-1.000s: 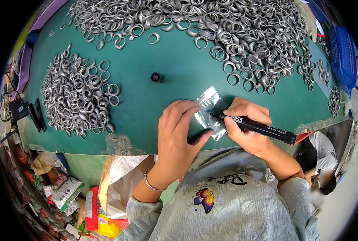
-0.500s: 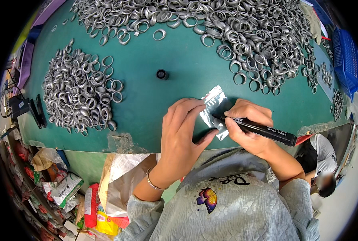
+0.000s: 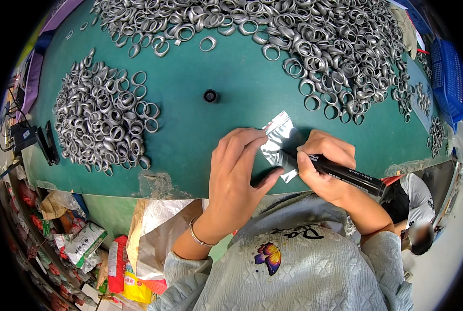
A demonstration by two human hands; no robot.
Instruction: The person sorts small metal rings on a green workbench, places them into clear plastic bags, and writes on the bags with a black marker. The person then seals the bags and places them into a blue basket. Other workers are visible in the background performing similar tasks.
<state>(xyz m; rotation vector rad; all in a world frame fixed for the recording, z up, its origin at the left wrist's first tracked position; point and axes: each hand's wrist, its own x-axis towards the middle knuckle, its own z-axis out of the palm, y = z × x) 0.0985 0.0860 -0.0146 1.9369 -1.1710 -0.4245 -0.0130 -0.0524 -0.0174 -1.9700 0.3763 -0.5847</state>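
Note:
A small silver foil zip bag [image 3: 281,132] lies on the green table near its front edge. My left hand [image 3: 236,168] holds it down by its left side, fingertips at the upper part and thumb lower down. In my right hand [image 3: 329,163] is a thick black marker pen [image 3: 353,175], gripped like a writing tool with its tip at the bag's surface. Any mark under the tip is too small to make out. The black marker cap [image 3: 211,96] stands apart on the table, beyond my left hand.
Grey metal rings lie in a large heap [image 3: 340,46] across the far side and a smaller pile [image 3: 104,119] at the left. A blue plastic basket [image 3: 446,78] sits at the right edge, a black stand [image 3: 45,143] at the left. Another person [image 3: 418,207] is at the right.
The marker has turned slightly in my right hand and its tip has shifted a little on the bag. My left hand stays in almost the same place.

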